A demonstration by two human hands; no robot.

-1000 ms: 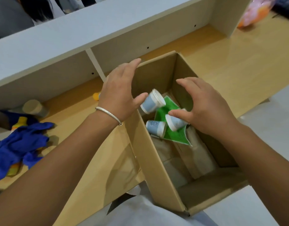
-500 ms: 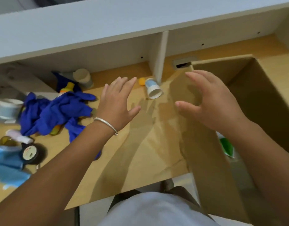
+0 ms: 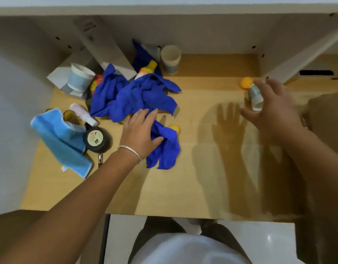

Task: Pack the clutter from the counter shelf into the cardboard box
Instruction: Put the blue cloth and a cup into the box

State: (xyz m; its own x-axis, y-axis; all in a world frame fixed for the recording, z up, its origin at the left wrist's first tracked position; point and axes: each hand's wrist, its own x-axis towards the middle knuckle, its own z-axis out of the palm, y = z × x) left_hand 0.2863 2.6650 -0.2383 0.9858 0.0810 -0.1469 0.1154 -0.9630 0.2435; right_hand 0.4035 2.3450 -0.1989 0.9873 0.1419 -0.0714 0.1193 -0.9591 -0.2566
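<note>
The left hand [image 3: 140, 131] lies open on the blue cloth [image 3: 137, 100]. To the right of the cloth, the right hand [image 3: 273, 109] reaches, fingers spread, for a small paper cup [image 3: 255, 99] lying by a yellow ball [image 3: 246, 83]. Neither hand holds anything yet. Next, I think, each must close and carry its thing right to the cardboard box [image 3: 324, 149].

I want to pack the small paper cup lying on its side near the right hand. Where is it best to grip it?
Grip the small paper cup across its round wall, near the middle, coming from above. It lies tipped over, rim towards the person, so both sides seem free. The right hand hovers open right beside it; the orange ball sits just behind.
</note>
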